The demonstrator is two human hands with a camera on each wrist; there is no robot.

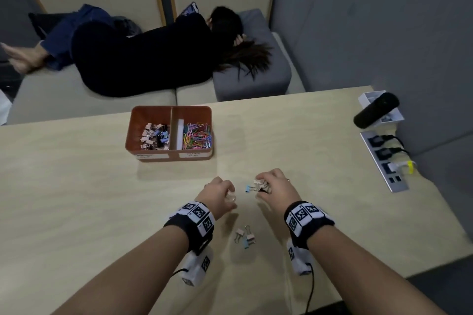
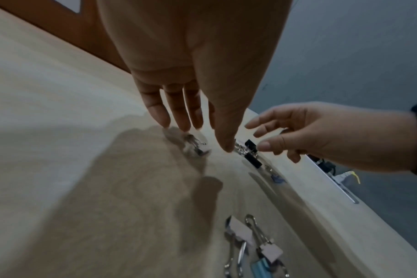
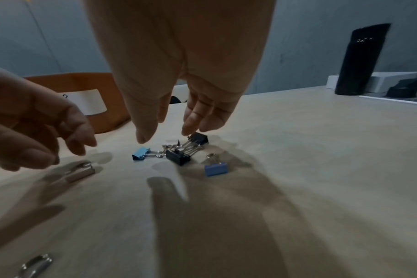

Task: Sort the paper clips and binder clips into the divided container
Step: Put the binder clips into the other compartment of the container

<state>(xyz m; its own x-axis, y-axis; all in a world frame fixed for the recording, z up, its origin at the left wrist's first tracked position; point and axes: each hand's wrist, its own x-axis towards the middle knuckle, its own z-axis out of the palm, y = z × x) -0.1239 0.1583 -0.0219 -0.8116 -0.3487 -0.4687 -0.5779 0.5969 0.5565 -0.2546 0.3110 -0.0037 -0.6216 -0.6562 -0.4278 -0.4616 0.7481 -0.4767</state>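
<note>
Orange plastic, the container (image 1: 171, 156) sits above the middle of the head view on the pale table (image 1: 76, 186), well apart from both hands; its left compartment holds binder clips (image 1: 153, 135) in pink, black and blue, its right compartment the coloured paper clips (image 1: 198, 137). Below it and a little left of centre, the left hand (image 1: 217, 193) hovers over the table with fingers pointing down and loosely spread; the left wrist view shows them straight, their tips just above a pale clip (image 2: 199, 148) that is blurred, so whether they touch it cannot be told. Lower, near the bottom middle of the head view between the two forearms, three loose clips (image 1: 245, 236) lie together, two pink and one blue. Right of centre, the right hand (image 1: 275, 185) hangs over a small cluster (image 3: 179, 153): a light blue clip, two black ones with tangled wire handles, and a darker blue clip (image 3: 215, 169) just beside them. In the right wrist view its fingers and thumb are apart and relaxed, the fingertips (image 3: 191, 124) close over the farther black clip, holding nothing. At the far right edge of the table lie a power strip (image 1: 384, 163) and a black cylinder (image 1: 375, 110) resting across a white tray.
</note>
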